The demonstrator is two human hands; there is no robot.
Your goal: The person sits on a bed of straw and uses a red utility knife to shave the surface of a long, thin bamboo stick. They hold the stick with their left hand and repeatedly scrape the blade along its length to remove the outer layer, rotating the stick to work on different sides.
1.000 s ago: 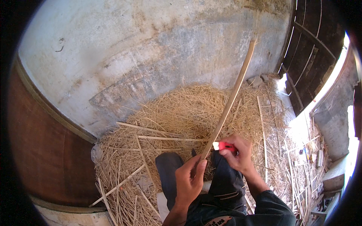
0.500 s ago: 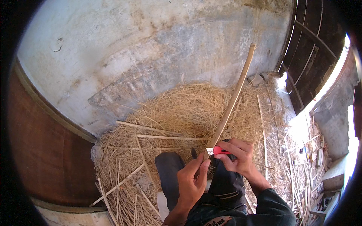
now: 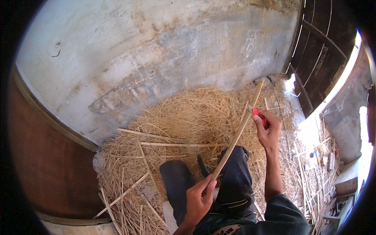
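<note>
A long bamboo strip (image 3: pixel 237 137) slants up and away from my lap, its far end over the straw near the wall. My left hand (image 3: pixel 199 199) is closed round its near end, thumb on top. Further along the strip, my right hand (image 3: pixel 269 131) grips a small red-handled cutter (image 3: pixel 259 116). The cutter's pale metal end meets the strip's right side; the exact contact is too small to make out. Between my knees shows a dark, flat, pointed blade-like piece (image 3: pixel 203 166), its lower part hidden.
Straw and shavings (image 3: pixel 184 109) cover the floor, with several pale bamboo strips (image 3: pixel 129 192) at left and more at right. A stained wall (image 3: pixel 164 58) stands ahead. Left is a brown panel (image 3: pixel 55 156); right, a dark plank door (image 3: pixel 323 51) by bright light.
My right hand has moved away from me along the strip with the cutter, from beside my left hand to the far part. The strip's far end has dropped lower.
</note>
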